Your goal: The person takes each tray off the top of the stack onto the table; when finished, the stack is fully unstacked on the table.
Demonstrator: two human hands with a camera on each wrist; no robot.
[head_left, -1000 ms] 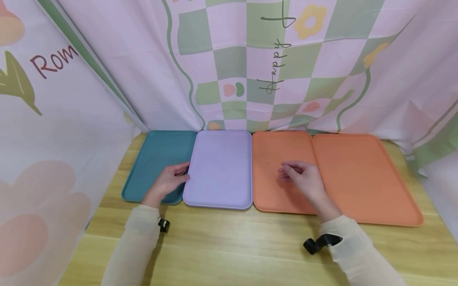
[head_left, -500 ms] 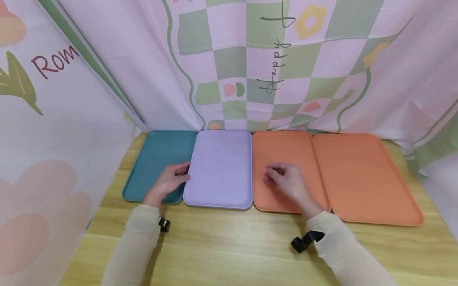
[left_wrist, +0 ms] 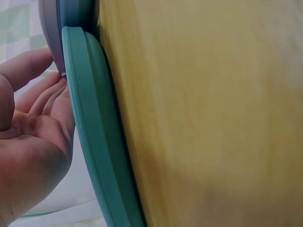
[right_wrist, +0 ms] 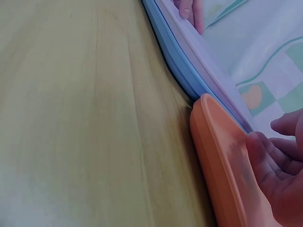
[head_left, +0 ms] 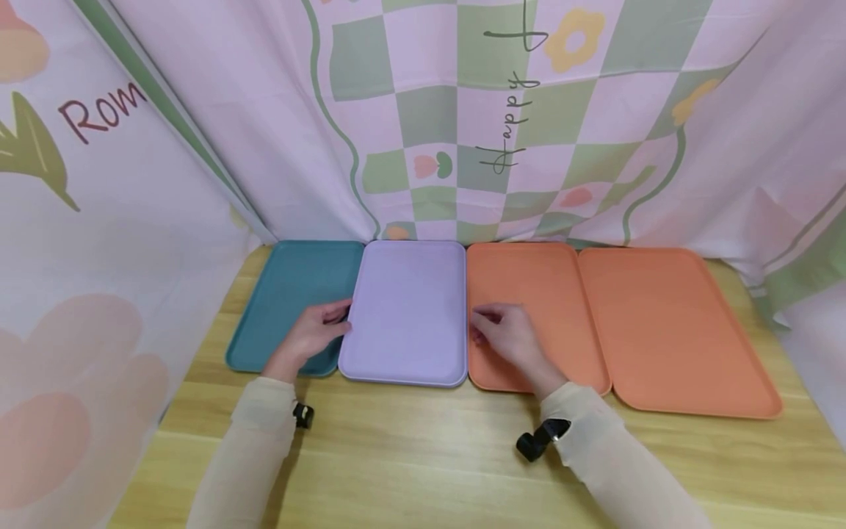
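A lavender tray (head_left: 410, 308) lies on top of a blue tray (right_wrist: 180, 61), whose side shows below it in both wrist views. My left hand (head_left: 313, 334) reaches over the teal tray (head_left: 300, 283), its fingertips at the lavender tray's left edge. In the left wrist view those fingers (left_wrist: 33, 68) are extended at the edge, not wrapped round it. Over an orange tray (head_left: 529, 275), my right hand (head_left: 509, 330) holds nothing, its fingers loosely bent. Its fingertips are right by the lavender tray's right edge.
Another orange tray (head_left: 674, 323) lies at the far right of the row. All stand on a wooden table (head_left: 423, 455), with a patterned curtain (head_left: 429, 117) close behind their back edges and another cloth (head_left: 86, 242) along the left.
My right hand has moved left across the nearer orange tray to the lavender tray's right edge. My left hand has stayed at the left edge; the trays have not visibly moved.
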